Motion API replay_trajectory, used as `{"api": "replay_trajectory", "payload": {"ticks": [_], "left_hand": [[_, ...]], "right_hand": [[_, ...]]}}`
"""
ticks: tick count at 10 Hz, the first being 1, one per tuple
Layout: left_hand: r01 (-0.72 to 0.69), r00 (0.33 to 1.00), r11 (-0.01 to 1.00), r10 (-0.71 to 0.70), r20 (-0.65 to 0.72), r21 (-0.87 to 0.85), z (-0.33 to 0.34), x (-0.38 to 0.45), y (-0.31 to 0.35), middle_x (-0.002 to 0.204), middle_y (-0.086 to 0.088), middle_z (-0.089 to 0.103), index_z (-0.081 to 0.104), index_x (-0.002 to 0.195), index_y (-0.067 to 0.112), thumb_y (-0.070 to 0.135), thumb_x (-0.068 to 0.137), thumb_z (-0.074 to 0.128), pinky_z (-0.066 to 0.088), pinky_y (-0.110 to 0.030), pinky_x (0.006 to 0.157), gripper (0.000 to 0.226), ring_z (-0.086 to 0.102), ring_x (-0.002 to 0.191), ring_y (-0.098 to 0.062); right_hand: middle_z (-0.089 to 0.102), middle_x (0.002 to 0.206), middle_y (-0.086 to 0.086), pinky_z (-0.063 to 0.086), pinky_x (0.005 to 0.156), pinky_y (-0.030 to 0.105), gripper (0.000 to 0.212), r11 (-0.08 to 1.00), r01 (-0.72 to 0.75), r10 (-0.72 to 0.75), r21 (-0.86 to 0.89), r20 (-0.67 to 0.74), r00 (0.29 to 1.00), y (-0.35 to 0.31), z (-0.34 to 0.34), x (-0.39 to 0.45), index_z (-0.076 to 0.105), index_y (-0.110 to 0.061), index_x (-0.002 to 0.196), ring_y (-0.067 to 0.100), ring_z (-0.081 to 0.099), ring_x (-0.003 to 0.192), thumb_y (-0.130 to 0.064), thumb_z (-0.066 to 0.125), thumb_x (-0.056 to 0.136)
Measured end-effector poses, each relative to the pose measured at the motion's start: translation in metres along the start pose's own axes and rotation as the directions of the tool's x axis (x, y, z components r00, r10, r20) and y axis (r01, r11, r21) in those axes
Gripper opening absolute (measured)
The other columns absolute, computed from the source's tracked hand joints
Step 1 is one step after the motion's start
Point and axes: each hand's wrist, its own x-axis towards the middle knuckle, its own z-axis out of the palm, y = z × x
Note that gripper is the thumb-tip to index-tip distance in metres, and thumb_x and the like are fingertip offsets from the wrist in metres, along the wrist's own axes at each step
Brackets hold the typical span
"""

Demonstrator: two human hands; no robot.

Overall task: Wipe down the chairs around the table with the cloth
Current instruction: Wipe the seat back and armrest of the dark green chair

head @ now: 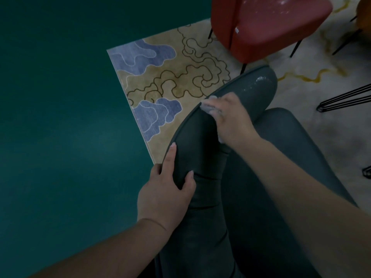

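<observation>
A dark grey padded chair [259, 91] fills the lower right, seen from above its curved backrest. My left hand [166, 189] grips the top edge of that backrest, thumb on the inner side. My right hand [230, 119] presses a small pale cloth [208, 108] against the backrest's upper rim; most of the cloth is hidden under the fingers. A wet shine shows on the backrest beyond my right hand. A red chair [267, 25] stands at the top right.
A patterned beige and blue rug [160, 77] lies under the chairs, its corner over dark green floor [56, 117]. Black wire legs [345, 99] of other furniture stick in at the right edge. An orange object shows at the top right corner.
</observation>
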Motion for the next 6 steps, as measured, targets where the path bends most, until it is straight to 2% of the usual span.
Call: {"api": "replay_trajectory", "payload": {"ticks": [1,2,3,4,5,6], "left_hand": [[-0.008,1.000,1.000,0.008,-0.001,-0.008,0.001,0.000,0.000,0.113,0.004,0.049,-0.004,0.141,0.059,0.067,0.081,0.032,0.038,-0.027,0.060,0.070,0.042,0.067,-0.014],[-0.011,1.000,1.000,0.011,-0.016,0.000,0.002,0.000,-0.001,0.115,0.003,0.050,-0.003,0.142,0.058,0.067,0.081,0.032,0.035,-0.027,0.060,0.070,0.039,0.066,-0.012],[-0.007,1.000,1.000,0.008,-0.012,0.013,0.002,0.001,-0.002,0.117,0.002,0.050,-0.003,0.141,0.058,0.067,0.081,0.031,0.033,-0.027,0.059,0.070,0.034,0.064,-0.010],[-0.004,1.000,1.000,0.004,-0.012,0.015,0.003,0.001,-0.001,0.117,0.001,0.050,-0.003,0.141,0.059,0.068,0.080,0.031,0.033,-0.027,0.060,0.070,0.035,0.066,-0.012],[-0.008,1.000,1.000,0.008,-0.026,0.010,0.003,0.002,-0.001,0.114,0.001,0.051,-0.001,0.141,0.058,0.068,0.080,0.031,0.033,-0.027,0.060,0.070,0.036,0.066,-0.012],[0.000,1.000,1.000,0.000,-0.013,-0.002,0.003,0.001,-0.002,0.114,0.000,0.050,-0.002,0.140,0.059,0.068,0.079,0.030,0.032,-0.028,0.060,0.069,0.040,0.066,-0.014]], "right_hand": [[0.051,0.108,0.000,0.050,0.077,0.021,0.029,0.990,-0.121,0.125,0.076,-0.059,0.990,0.010,-0.011,0.011,0.058,-0.015,0.123,0.006,0.052,0.084,-0.011,0.048,0.096],[0.052,0.117,0.017,0.042,0.088,0.029,0.032,0.988,-0.139,0.146,0.066,-0.106,0.984,0.002,-0.006,0.014,0.062,-0.015,0.120,0.027,0.052,0.103,-0.009,0.047,0.093],[0.048,0.109,0.012,0.041,0.086,0.024,0.028,0.995,-0.012,0.015,0.095,-0.034,0.999,-0.025,0.018,-0.012,0.064,-0.011,0.118,0.022,0.050,0.098,-0.007,0.049,0.095],[0.042,0.102,0.006,0.034,0.080,0.015,0.028,0.991,0.104,-0.107,0.086,0.040,0.993,-0.029,0.014,-0.016,0.065,-0.011,0.117,0.018,0.047,0.093,-0.006,0.048,0.095],[0.036,0.104,0.004,0.030,0.080,0.013,0.029,0.997,0.033,-0.035,0.065,0.031,0.999,-0.022,0.004,0.001,0.063,-0.013,0.120,0.018,0.046,0.095,-0.009,0.045,0.098],[0.038,0.104,0.006,0.035,0.084,0.015,0.028,0.996,0.035,-0.039,0.083,0.044,0.998,-0.035,0.012,-0.014,0.063,-0.012,0.120,0.017,0.046,0.096,-0.009,0.047,0.098]]}}
